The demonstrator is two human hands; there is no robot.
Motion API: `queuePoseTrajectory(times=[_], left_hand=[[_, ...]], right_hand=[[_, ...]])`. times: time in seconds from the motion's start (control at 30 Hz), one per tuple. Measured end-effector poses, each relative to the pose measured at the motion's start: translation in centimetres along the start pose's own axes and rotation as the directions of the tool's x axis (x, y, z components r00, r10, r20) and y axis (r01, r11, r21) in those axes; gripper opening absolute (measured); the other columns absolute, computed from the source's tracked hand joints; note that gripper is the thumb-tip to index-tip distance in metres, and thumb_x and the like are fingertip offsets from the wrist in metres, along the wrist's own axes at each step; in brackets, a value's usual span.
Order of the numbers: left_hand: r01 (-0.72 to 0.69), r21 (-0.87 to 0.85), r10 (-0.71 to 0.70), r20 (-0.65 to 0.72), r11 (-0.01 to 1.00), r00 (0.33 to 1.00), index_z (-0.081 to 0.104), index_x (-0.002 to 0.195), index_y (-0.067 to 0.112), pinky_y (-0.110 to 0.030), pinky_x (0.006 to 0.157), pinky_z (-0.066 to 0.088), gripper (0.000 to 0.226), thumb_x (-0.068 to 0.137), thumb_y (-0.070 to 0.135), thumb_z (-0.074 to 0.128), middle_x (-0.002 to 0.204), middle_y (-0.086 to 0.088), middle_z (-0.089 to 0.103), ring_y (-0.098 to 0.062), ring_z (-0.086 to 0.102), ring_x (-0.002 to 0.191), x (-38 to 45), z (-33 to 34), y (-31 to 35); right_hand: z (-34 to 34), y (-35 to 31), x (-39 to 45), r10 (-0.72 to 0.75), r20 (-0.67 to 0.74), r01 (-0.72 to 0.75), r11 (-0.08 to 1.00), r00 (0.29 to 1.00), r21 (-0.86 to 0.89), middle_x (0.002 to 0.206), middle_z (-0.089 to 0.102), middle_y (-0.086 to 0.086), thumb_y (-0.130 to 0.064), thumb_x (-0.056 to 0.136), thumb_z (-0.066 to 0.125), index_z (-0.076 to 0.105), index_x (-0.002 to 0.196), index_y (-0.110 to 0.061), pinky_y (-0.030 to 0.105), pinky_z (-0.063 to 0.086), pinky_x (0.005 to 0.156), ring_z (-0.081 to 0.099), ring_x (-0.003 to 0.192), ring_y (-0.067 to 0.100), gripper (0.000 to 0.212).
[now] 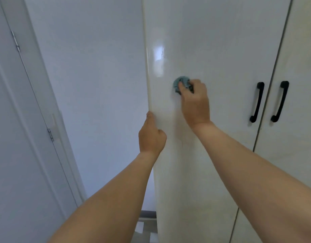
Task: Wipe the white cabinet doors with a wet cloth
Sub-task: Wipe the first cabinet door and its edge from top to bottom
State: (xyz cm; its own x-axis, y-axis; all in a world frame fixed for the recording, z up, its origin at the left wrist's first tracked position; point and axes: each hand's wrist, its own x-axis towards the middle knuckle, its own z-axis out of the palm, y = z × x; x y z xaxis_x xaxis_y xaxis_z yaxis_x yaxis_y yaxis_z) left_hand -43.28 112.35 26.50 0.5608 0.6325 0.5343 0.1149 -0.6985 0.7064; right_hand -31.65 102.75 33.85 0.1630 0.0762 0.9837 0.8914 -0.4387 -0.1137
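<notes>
A tall glossy white cabinet door (212, 50) fills the centre and right of the head view. My right hand (195, 102) presses a balled blue-grey cloth (179, 83) against this door at mid height, fingers closed over it. My left hand (152, 135) grips the door's left edge lower down, thumb on the front face and fingers wrapped behind the edge. A second white door (295, 146) stands to the right, across a narrow vertical gap.
Two black bar handles (257, 102) (280, 101) flank the gap between the doors. A pale wall (90, 85) lies to the left, with a room door and its hinges (50, 135) at the far left. A strip of floor (147, 228) shows below.
</notes>
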Motion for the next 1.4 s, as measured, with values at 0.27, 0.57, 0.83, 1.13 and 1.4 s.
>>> queuePoseTrajectory(times=[0.27, 0.57, 0.83, 1.13, 1.4], left_hand=[[0.168, 0.025, -0.169, 0.062, 0.985, 0.984, -0.013, 0.155, 0.002, -0.045, 0.122, 0.022, 0.098, 0.084, 0.012, 0.054, 0.164, -0.019, -0.015, -0.034, -0.006, 0.153, -0.3, 3.1, 4.6], [0.254, 0.111, -0.251, -0.033, 0.961, 0.967, -0.020, 0.155, 0.015, -0.049, 0.123, 0.008, 0.129, 0.074, 0.045, 0.076, 0.158, -0.030, -0.025, -0.047, -0.015, 0.149, -0.1, 5.6, 7.6], [0.271, 0.096, -0.255, -0.151, 0.958, 0.955, -0.017, 0.156, 0.020, -0.053, 0.121, 0.018, 0.145, 0.060, 0.064, 0.083, 0.159, -0.030, -0.021, -0.045, -0.016, 0.149, 0.2, 7.8, 7.2], [0.276, 0.085, -0.258, -0.176, 0.957, 0.950, -0.017, 0.156, 0.021, -0.054, 0.121, 0.020, 0.148, 0.057, 0.070, 0.082, 0.160, -0.028, -0.021, -0.045, -0.014, 0.150, 0.4, 8.3, 7.4], [0.258, 0.087, -0.245, -0.137, 0.962, 0.960, -0.018, 0.156, 0.024, -0.054, 0.119, 0.025, 0.145, 0.061, 0.066, 0.083, 0.160, -0.024, -0.023, -0.042, -0.016, 0.150, 0.1, 7.7, 7.1]], right_hand=[[-2.7, 4.0, -4.3, 0.055, 0.076, -0.050, 0.997, 0.996, -0.057, 0.110, 0.053, 0.017, -0.004, 0.091, 0.051, 0.060, 0.108, -0.003, 0.037, 0.050, 0.071, 0.051, 0.092, 0.029, 0.020], [-5.8, 8.5, -3.8, 0.171, 0.034, -0.163, 0.972, 0.985, -0.168, 0.108, 0.051, 0.013, 0.001, 0.088, 0.054, 0.059, 0.104, -0.006, 0.029, 0.041, 0.069, 0.047, 0.089, 0.020, 0.019], [-10.9, 11.7, -4.2, 0.055, 0.056, -0.049, 0.994, 0.997, -0.102, 0.095, 0.054, 0.015, 0.007, 0.082, 0.057, 0.062, 0.094, 0.000, 0.037, 0.051, 0.069, 0.053, 0.081, 0.028, 0.015], [-13.0, 17.0, -0.1, 0.162, -0.105, -0.186, 0.938, 0.981, -0.291, 0.099, 0.059, 0.019, 0.013, 0.079, 0.055, 0.063, 0.098, 0.002, 0.029, 0.039, 0.068, 0.056, 0.086, 0.035, 0.024], [-12.7, 15.9, -10.5, 0.395, -0.033, -0.392, 0.895, 0.918, -0.213, 0.092, 0.055, 0.018, 0.014, 0.077, 0.059, 0.063, 0.089, 0.003, 0.037, 0.050, 0.061, 0.055, 0.074, 0.032, 0.017]])
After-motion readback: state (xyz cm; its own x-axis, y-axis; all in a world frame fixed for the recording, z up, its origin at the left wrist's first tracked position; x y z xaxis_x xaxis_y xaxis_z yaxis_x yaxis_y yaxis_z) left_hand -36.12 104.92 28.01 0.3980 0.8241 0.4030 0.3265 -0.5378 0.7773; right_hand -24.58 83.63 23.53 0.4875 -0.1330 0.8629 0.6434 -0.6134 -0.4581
